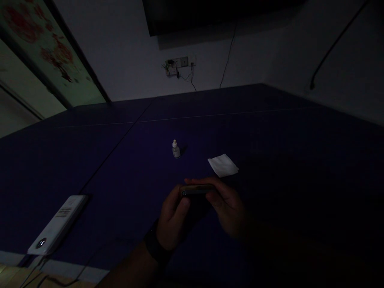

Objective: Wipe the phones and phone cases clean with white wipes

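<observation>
My left hand (172,220), with a dark band on its wrist, is closed around one end of a phone (196,192). Around the other end wraps my right hand (226,206). I see the phone almost edge-on, so its screen is hidden; a brownish rim runs along its far side. Just beyond my right hand lies a folded white tissue (223,165) on the dark blue table (135,160). A small clear dropper bottle (176,150) with a white cap stands upright past my left hand.
A white power bank (58,226) with cables at its near end lies at the table's left. Wall sockets (181,64) with plugs and cords are on the far wall, under a dark screen (210,14). A flowered panel (54,48) is at upper left. The room is dim.
</observation>
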`<state>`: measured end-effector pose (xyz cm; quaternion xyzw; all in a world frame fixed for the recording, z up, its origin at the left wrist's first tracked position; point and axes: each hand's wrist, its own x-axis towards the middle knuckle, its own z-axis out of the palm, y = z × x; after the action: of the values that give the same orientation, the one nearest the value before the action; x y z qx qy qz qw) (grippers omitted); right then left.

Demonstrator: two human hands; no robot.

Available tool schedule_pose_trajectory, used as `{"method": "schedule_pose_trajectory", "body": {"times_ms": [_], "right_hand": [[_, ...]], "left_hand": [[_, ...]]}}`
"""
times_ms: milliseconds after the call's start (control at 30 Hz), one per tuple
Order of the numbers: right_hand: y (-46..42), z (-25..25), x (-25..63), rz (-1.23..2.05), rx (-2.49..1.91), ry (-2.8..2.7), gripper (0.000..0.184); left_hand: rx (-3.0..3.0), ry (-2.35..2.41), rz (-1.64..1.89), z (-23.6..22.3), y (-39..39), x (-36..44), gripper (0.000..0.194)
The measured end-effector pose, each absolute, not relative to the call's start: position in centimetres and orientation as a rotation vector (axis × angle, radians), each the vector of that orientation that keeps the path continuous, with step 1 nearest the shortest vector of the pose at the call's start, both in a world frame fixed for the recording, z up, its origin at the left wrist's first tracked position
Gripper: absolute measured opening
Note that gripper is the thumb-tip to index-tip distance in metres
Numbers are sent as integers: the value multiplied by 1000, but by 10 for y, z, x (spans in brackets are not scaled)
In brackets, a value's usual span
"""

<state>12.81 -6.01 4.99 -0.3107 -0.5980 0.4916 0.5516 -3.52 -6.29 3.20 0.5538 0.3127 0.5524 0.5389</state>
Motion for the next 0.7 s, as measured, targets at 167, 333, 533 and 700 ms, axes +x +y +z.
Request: {"method": "schedule_pose_trajectory", "body": {"times_ms": [167,333,533,700], "right_hand": [[-69,48,126,1022,-678,-1589,34],[-71,43,125,1161,-694,-1517,30],[-66,38,126,1251,-709,-1489,42],[-64,36,126,1114,-867,-1508,41]], "left_hand": [[1465,811,1431,31,-67,-40,45],[1680,947,1464,36,-70,-42,43],[1594,1029,1571,30,-67,-40,45],[1517,984,1510,28,-65,-36,42]]}}
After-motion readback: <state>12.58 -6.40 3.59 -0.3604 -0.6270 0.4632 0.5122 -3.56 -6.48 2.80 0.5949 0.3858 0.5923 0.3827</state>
